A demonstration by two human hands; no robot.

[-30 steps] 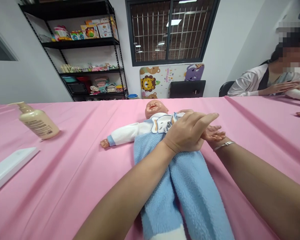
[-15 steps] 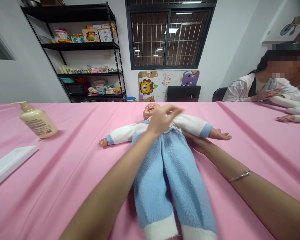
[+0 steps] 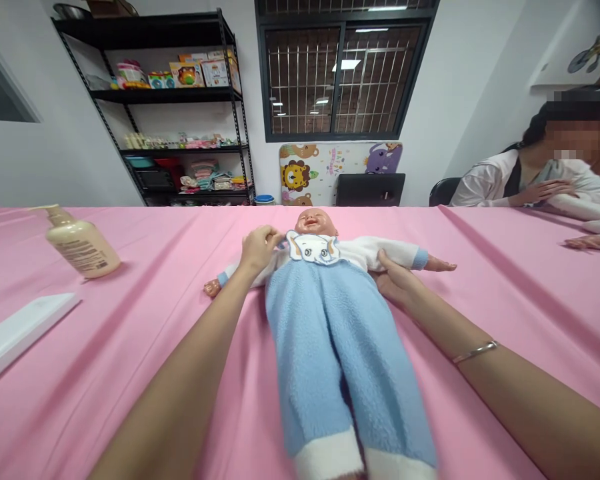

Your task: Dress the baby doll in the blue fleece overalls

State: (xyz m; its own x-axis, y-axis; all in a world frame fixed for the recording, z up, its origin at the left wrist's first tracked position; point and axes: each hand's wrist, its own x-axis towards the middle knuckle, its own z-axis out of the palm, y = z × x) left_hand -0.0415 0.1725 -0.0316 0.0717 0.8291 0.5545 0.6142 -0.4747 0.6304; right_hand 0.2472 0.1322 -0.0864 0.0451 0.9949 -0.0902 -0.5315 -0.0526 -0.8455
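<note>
A baby doll point(image 3: 314, 223) lies face up on the pink cloth, its arms spread and its feet towards me. It is dressed in light-blue fleece overalls point(image 3: 310, 320) with white cuffs and a white elephant bib front point(image 3: 314, 249). At the shoulder on the picture's left, my left hand point(image 3: 259, 252) pinches the edge of the clothing; its fingertips partly hide what they grip. On the other side my right hand point(image 3: 397, 279) holds the doll by the white sleeve point(image 3: 380, 252), thumb on top and fingers tucked under the arm.
A beige pump bottle point(image 3: 83, 243) and a long white plastic object point(image 3: 25, 333) are on the pink tablecloth point(image 3: 145, 320) at left. Another person point(image 3: 500, 177) sits at far right with a doll's arm point(image 3: 590, 241) nearby. Behind the table stand a black shelf point(image 3: 170, 95) and a monitor point(image 3: 370, 189).
My left hand has moved from over the doll's chest to its shoulder on the left, uncovering the elephant bib. My right thumb now shows on top of the sleeve.
</note>
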